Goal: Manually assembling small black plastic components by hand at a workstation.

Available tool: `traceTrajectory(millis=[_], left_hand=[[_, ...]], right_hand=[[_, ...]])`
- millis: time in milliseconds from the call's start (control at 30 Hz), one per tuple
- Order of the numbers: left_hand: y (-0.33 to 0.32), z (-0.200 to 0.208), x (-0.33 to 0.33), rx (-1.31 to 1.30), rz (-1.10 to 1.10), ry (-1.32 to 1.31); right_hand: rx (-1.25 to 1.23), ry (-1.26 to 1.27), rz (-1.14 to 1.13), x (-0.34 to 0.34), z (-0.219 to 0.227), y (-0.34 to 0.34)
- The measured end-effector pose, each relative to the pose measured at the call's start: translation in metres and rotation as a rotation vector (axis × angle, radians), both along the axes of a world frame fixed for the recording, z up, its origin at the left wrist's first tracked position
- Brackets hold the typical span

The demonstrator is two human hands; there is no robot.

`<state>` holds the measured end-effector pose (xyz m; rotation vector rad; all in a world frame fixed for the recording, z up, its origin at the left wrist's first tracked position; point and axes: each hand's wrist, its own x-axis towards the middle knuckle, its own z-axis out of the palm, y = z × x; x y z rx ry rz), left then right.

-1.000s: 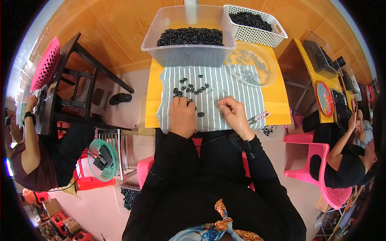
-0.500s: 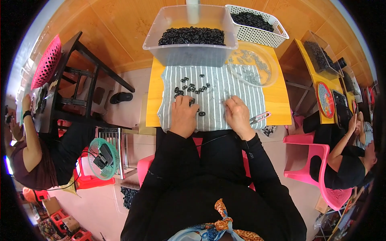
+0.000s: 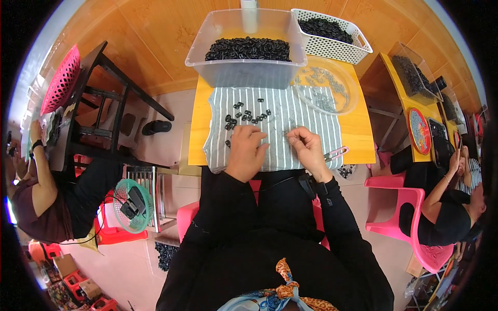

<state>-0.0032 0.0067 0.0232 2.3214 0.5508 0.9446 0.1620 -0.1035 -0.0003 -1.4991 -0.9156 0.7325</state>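
My left hand (image 3: 246,153) rests on a grey-and-white striped cloth (image 3: 218,101), palm down, its thumb a little apart from the bent fingers. Whatever lies under its palm is hidden. Just beyond the fingertips several small black oval pieces with two holes (image 3: 248,117) are scattered. Across from it, my right hand (image 3: 309,147) has thumb and forefinger pinched together just above the cloth; what they hold is too small to make out. Beside the right hand lies a pair of pink-handled snips (image 3: 337,153), partly covered by that hand.
At the table's far edge stand a clear plastic bin (image 3: 244,72) of black pieces and a white perforated basket (image 3: 337,47) of more. A clear round tray (image 3: 354,101) with small metal bits sits at the right. Other people sit at tables on both sides.
My left hand has shifted right and turned inward; a black piece that lay by its thumb no longer shows. My right hand has turned slightly and its fingertips have come lower.
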Motion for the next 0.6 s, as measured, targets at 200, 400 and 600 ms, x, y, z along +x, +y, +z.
traceTrajectory(millis=[200,400,600], left_hand=[[-0.006,-0.003,0.013,0.02,0.016,-0.019],[0.023,-0.004,-0.011,0.149,0.268,0.251],[0.016,0.001,-0.007,0.194,0.117,0.32]], right_hand=[[0.047,-0.007,0.008,-0.003,0.003,0.001],[-0.09,-0.255,0.318,0.004,0.014,-0.007],[-0.089,-0.766,0.242,-0.021,0.015,-0.002]])
